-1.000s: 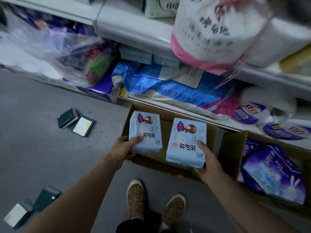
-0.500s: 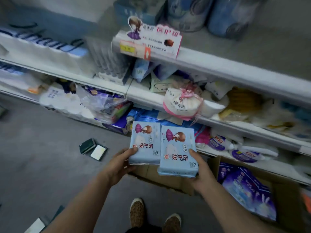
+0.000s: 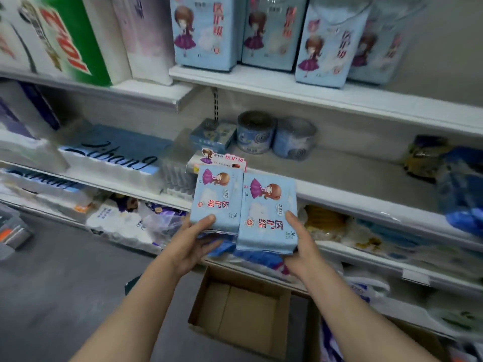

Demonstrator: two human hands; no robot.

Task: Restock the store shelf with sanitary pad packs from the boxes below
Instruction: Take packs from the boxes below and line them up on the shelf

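Each hand clamps one pack by its lower edge, left hand (image 3: 192,240) on the left pack (image 3: 216,198), right hand (image 3: 300,248) on the right pack (image 3: 268,212), before the middle shelf (image 3: 366,197); light, soft, slippery film likely favours edge grips.

White shelves run in tiers. On the top shelf (image 3: 326,96) four light-blue pad packs (image 3: 203,32) stand upright in a row. The middle shelf (image 3: 366,178) carries two blue round tubs (image 3: 256,133) side by side, a small blue box (image 3: 213,135) just left of them. On the grey floor (image 3: 65,283) below sits an open cardboard box (image 3: 243,309).
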